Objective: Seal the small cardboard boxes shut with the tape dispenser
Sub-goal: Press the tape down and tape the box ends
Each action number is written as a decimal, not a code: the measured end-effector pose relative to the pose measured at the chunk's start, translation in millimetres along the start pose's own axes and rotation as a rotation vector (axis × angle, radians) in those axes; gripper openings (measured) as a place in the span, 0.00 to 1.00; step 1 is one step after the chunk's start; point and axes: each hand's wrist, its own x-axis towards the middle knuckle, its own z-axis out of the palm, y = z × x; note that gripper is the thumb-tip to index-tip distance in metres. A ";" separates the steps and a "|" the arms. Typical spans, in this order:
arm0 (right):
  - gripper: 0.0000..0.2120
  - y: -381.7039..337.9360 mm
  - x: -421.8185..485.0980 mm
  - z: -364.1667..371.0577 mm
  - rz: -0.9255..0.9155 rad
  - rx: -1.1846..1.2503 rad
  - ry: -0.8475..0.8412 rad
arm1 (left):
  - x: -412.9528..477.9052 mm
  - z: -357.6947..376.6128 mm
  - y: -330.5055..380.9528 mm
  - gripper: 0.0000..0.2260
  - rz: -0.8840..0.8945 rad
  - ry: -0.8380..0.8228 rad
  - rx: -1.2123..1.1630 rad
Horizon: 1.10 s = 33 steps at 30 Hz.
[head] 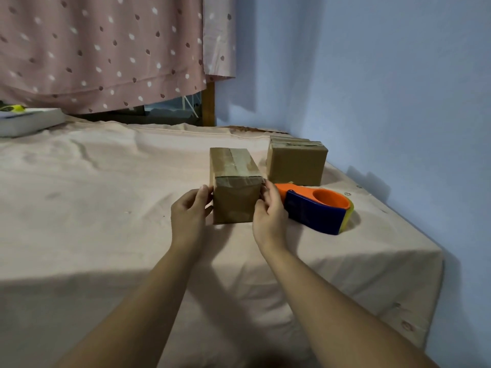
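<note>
Pink-sheeted surface [106,195]; on it near box [233,205], far box [295,166], tape dispenser [318,211]; white book [29,122] far left

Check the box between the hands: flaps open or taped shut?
Taped shut: tape runs along the box top and folds over its near end; flaps lie flat.

Both bare forearms reach forward from the bottom edge and draw closer together toward the wrists. The left hand [190,211] sits at the left near edge of the box [233,203], thumb up against the corner and fingers curled onto the side. The right hand [268,216] mirrors it at the right near edge, back of the hand showing, fingers laid along the box's right side.
</note>
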 end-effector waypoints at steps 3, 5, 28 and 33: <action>0.22 -1.3 0.0 -0.5 0.004 0.002 0.002 | 4.4 1.8 0.1 0.07 -0.017 0.010 0.019; 0.21 -2.5 -1.3 -0.6 0.011 0.009 0.006 | 5.9 5.2 0.0 0.08 -0.017 -0.009 0.043; 0.26 1.4 -3.5 0.6 -0.166 -0.049 -0.011 | 14.1 9.5 -9.4 0.17 0.008 -0.017 0.137; 0.29 0.4 -4.5 -0.3 -0.218 -0.069 -0.039 | 12.7 10.5 -8.3 0.13 0.039 0.001 0.195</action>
